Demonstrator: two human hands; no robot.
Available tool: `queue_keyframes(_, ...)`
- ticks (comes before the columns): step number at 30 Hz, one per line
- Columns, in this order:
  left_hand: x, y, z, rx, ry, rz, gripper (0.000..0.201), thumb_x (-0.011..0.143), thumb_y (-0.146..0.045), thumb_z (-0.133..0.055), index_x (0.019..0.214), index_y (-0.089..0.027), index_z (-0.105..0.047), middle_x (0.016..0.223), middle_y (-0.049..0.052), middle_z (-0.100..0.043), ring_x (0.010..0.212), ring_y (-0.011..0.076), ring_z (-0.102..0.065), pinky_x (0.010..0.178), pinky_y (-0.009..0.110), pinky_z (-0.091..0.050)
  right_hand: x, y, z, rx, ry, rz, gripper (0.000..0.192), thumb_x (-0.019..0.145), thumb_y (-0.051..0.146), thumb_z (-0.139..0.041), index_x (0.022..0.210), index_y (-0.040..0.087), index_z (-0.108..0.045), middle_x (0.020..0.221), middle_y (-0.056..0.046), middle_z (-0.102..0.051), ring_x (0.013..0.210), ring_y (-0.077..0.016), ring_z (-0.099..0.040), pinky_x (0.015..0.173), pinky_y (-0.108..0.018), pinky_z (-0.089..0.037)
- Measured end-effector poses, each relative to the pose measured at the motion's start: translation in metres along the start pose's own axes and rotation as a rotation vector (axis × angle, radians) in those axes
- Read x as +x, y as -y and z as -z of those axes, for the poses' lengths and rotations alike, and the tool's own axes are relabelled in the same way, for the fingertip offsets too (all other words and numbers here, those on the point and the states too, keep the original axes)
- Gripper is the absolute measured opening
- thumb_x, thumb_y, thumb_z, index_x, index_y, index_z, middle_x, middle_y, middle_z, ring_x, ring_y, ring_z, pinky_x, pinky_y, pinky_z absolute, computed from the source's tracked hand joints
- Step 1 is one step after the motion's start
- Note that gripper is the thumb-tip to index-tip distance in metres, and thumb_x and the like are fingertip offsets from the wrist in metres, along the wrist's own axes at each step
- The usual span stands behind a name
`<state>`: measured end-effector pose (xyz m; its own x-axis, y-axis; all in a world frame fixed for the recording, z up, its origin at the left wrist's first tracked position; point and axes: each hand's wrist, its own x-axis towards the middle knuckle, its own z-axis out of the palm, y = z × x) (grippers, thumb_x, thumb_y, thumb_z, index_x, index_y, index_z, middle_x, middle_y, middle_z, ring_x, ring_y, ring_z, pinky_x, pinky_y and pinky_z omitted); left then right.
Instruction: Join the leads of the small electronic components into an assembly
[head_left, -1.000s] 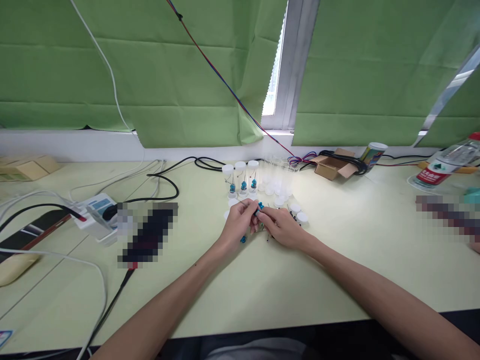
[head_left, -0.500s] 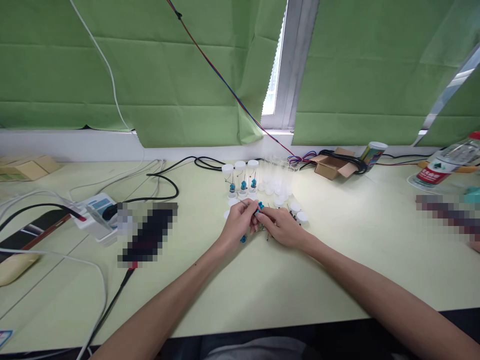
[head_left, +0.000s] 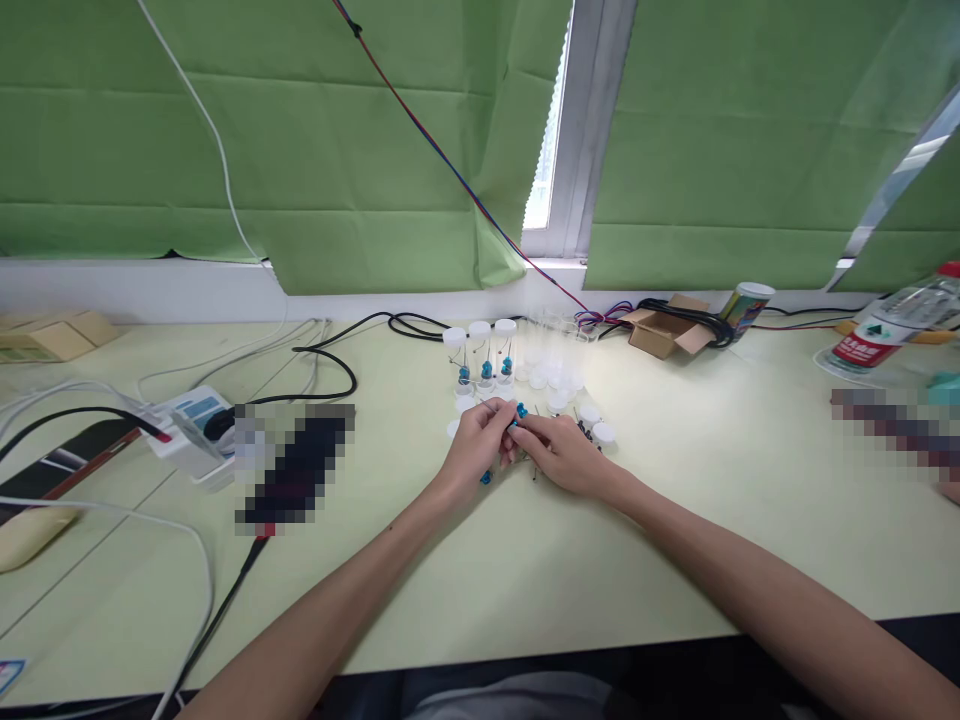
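- Blue component pinched between both hands, just above the surface, in front of the vials.
- Surface, pale green, carries cables, a power strip at left, a cardboard box at back right.
- Left hand: fingers clenched on the blue component from the left.
- Right hand: fingers grasping the same component from the right, hand resting on the surface.
- Three capped vials upright in a row just behind the hands, blue parts inside.
- Loose white caps beside the right hand.
- Another blue part lies under the left hand.
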<state>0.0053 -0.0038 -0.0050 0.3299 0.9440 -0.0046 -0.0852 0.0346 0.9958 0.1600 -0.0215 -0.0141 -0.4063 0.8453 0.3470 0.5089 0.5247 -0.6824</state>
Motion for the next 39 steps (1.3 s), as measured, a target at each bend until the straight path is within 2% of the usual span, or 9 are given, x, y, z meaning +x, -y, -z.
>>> queue_keyframes(39,0.0001,-0.0011,-0.0003,0.021,0.011,0.009,0.034,0.085,-0.049,-0.059,0.069,-0.019,-0.053,0.052,-0.004,-0.048,0.045,0.0085,-0.047,0.044,0.021,-0.039,-0.0006,-0.0007,0.0003,0.014,0.014,-0.006,0.032,0.101,0.030,-0.040,0.076,0.020,-0.057,0.069,0.001,-0.067,0.061,-0.0128,-0.057,0.065,-0.025,-0.038)
